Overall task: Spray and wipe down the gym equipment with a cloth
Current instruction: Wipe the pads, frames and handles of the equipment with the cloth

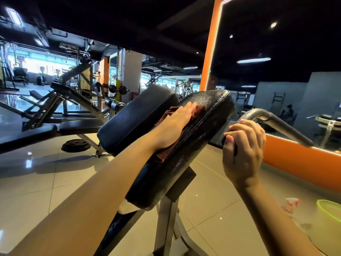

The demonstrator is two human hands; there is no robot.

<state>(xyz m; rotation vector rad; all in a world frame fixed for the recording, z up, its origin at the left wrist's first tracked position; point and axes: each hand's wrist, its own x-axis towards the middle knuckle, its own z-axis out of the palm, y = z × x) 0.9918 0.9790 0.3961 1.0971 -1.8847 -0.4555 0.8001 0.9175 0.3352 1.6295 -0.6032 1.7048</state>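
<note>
A cracked black pad (199,130) tilts up on a grey metal stand in the middle of the view. A second black pad (136,115) lies beside it on the left. My left hand (175,124) lies flat, fingers straight, on a brown cloth (200,109) and presses it onto the cracked pad. My right hand (243,150) grips the black end of a grey bent handle bar (276,122) at the pad's right. A spray bottle with a red top (291,204) lies on the floor at the lower right, blurred.
A green basin (330,209) sits on the tiled floor by the spray bottle. An orange-framed mirror wall (208,58) runs along the right. Benches, a weight plate (75,145) and other machines fill the left. A person sits far off on the right.
</note>
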